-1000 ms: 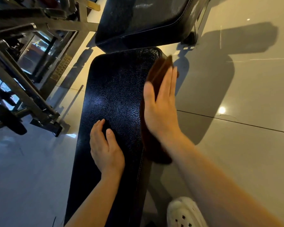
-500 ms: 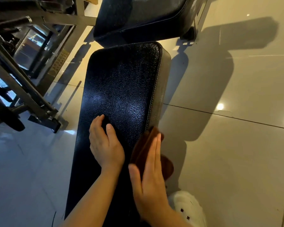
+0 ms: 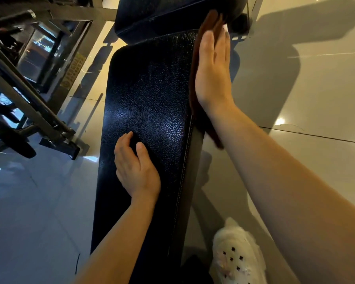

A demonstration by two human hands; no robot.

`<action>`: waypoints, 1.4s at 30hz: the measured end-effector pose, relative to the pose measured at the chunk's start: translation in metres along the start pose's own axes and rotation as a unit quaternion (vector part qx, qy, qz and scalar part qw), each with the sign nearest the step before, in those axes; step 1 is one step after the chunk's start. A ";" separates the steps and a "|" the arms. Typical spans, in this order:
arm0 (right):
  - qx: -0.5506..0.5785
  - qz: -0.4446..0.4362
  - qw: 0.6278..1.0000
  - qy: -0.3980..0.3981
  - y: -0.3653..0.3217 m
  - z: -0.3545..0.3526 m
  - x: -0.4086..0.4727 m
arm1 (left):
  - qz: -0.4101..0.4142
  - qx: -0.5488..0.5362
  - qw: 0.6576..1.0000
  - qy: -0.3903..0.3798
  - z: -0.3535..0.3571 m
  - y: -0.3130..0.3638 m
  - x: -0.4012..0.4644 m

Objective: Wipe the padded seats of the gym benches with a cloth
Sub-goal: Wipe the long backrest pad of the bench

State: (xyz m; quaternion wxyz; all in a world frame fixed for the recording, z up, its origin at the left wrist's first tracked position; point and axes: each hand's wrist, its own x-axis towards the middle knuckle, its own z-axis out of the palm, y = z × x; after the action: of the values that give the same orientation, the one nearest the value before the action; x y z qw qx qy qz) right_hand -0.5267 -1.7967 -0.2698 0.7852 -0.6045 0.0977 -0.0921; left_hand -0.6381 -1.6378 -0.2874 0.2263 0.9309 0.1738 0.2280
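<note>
The bench seat (image 3: 152, 111), black textured padding with a stitched seam along its right edge, runs from the bottom centre of the frame up to the upper centre. A second black pad (image 3: 172, 15) sits tilted above its far end, at the top centre.

The right hand (image 3: 212, 74), in the upper right of centre, lies flat with fingers straight and together. It presses the brown cloth (image 3: 195, 78) against the right side face of the seat. The cloth extends past the fingertips to the second pad and trails below the wrist, along the forearm.

The left hand (image 3: 134, 167), at centre left, rests palm down on the top of the seat. Its fingers are loosely curled and grip nothing; the thumb is spread to the right.

A grey tiled floor (image 3: 295, 99) fills the right side and lower left. A dark metal frame (image 3: 29, 95) stands in the upper left. A white shoe (image 3: 236, 257) shows at the bottom right of centre, beside the bench.
</note>
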 end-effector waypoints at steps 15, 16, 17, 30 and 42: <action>-0.043 -0.006 0.997 -0.063 0.084 0.018 -0.215 | -0.011 0.004 1.000 0.002 -0.001 0.005 -0.001; -0.046 0.006 0.997 -0.062 0.088 0.020 -0.230 | -0.014 0.003 1.000 0.002 0.000 0.004 -0.001; -0.047 0.019 0.997 -0.055 0.090 0.021 -0.238 | -0.015 0.002 1.000 0.001 0.001 0.004 -0.001; -0.058 -0.052 0.996 0.034 0.021 0.011 -0.046 | -0.017 -0.008 1.000 -0.001 -0.001 0.006 -0.001; -0.210 -0.183 0.960 -0.021 0.057 0.018 -0.159 | -0.042 -0.157 0.987 -0.012 -0.023 -0.009 -0.005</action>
State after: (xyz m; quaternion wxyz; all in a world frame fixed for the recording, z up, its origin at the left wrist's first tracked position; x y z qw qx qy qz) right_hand -0.6737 -1.7234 -0.3131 0.6120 -0.7654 -0.0141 -0.1987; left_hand -0.6558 -1.6249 -0.2758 0.3815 0.8783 0.1723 0.2311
